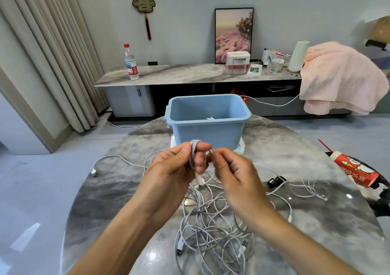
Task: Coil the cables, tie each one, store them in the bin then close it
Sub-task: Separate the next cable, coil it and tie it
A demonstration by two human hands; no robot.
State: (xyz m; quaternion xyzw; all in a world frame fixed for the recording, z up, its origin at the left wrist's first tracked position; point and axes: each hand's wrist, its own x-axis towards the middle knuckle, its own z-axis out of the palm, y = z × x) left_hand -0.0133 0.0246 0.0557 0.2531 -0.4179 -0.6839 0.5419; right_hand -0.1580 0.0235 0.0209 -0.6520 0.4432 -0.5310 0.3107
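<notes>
Grey cable coil (193,154) wound round fingers of left hand (173,167), pinched under thumb, held just before blue bin (207,119). Trailing strand pinched by curled fingers of right hand (229,169). Bin open on marble table (101,192); something white glimpsed inside, identity cannot be told. Lid seemingly lodged under bin. Loose white cables (213,228) heaped below hands, tangled. Risks judged: loops slipped off fingers if thumb pressure eased; trailing end snagged in heap, neighbours dragged along; coil sprung apart if left untied.
</notes>
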